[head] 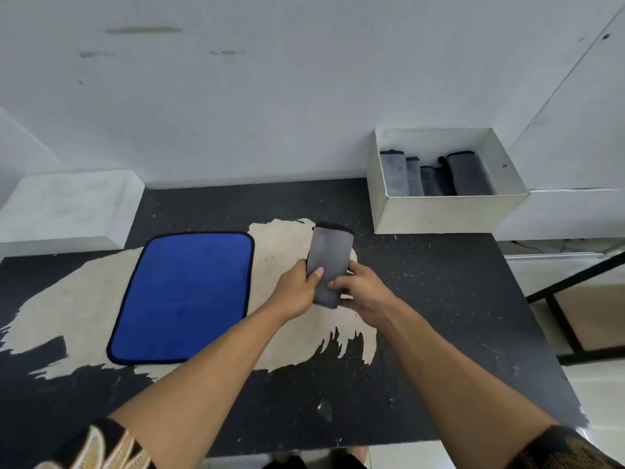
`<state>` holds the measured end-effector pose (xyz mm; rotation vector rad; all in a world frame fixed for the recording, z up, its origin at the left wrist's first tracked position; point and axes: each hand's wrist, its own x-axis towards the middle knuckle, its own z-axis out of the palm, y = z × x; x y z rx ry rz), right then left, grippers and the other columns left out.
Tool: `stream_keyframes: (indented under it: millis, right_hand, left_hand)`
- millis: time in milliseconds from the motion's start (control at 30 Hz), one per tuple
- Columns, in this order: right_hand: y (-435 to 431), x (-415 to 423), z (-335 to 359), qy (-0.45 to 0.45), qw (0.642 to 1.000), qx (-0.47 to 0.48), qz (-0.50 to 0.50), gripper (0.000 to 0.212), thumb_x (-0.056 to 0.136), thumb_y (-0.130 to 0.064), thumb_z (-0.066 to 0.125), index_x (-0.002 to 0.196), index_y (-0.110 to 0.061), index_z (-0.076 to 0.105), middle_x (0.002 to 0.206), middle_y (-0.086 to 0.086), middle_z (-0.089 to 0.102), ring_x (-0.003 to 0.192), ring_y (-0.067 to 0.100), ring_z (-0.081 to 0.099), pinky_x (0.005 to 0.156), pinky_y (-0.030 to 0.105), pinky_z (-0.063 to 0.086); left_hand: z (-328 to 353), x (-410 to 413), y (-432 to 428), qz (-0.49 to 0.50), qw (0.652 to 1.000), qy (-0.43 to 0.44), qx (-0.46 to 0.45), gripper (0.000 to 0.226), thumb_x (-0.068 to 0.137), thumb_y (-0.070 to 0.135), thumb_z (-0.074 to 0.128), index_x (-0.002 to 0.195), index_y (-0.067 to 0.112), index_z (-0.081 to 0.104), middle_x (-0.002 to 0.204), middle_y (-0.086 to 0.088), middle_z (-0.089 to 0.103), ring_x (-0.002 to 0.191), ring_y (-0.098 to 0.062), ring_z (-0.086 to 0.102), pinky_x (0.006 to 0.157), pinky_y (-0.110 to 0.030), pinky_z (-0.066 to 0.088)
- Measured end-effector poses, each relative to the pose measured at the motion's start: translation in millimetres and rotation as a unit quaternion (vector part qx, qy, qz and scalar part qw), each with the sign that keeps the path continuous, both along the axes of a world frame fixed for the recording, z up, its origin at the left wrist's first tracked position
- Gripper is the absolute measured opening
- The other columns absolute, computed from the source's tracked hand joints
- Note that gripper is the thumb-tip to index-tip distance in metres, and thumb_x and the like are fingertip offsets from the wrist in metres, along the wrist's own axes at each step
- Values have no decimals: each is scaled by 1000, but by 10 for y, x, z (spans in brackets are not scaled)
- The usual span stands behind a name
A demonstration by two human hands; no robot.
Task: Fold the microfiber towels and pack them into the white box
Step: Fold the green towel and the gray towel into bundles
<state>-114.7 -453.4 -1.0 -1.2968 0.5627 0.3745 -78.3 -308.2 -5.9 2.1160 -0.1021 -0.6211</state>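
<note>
Hands, left hand (297,287) and right hand (360,289), both grasp a folded grey towel (328,262) above the table (439,299), near the white box (446,211). Soft and light, it likely needs holding across its folds.

The left hand (297,289) and right hand (362,292) together gripped a folded grey towel (329,255) over the black table (439,299), with the left thumb on its face and the right fingers round its lower edge. At nine o'clock from it, a blue towel (184,296) lay flat. At two o'clock stood the white box (446,211), with packed grey towels (436,174) in a row.
</note>
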Motion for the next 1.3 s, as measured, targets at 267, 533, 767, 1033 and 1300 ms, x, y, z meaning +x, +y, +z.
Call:
stream_keyframes:
  millis: [267, 533, 767, 1033, 1300]
  right_hand:
    - [-92, 186, 553, -105, 966, -74, -223, 32, 90, -25, 71, 116, -11, 59, 104, 6, 71, 91, 19, 70, 71, 31, 60]
    - [-471, 179, 748, -132, 930, -82, -333, 33, 90, -25, 71, 117, -14, 56, 106, 5, 69, 96, 21, 69, 82, 40, 60]
    - [-986, 488, 671, -125, 937, -105, -310, 32, 89, -21, 69, 115, -11, 53, 111, 10, 67, 101, 25, 68, 88, 49, 57]
    - [-2296, 1249, 843, -109, 951, -139, -254, 41, 88, -18, 72, 122, -11, 51, 115, 8, 65, 101, 25, 66, 81, 46, 59]
    - [-3269, 1880, 660, -15, 873, -488, -7, 23, 80, -16, 68, 103, -17, 67, 91, 7, 68, 86, 28, 65, 70, 34, 53]
  left_hand:
    - [621, 191, -318, -88, 975, -200, -34, 32, 102, 42, 43, 110, 14, 56, 96, 0, 66, 84, -19, 64, 71, -38, 55]
    - [845, 296, -692, -165, 966, -181, -82, 38, 99, 27, 55, 136, 17, 51, 122, 2, 65, 107, -14, 61, 79, -17, 46]
    - [942, 517, -1271, -152, 966, -205, 45, 30, 104, 32, 42, 115, 9, 56, 109, -12, 64, 100, -31, 60, 80, -38, 48]
    - [1093, 1098, -2234, -128, 980, -139, 61, 30, 100, 34, 49, 111, 8, 61, 103, -11, 67, 94, -29, 62, 81, -38, 50]
    - [776, 1449, -3085, -68, 987, -5, 146, 12, 88, 4, 46, 77, 9, 47, 73, -6, 48, 62, -19, 45, 50, -28, 33]
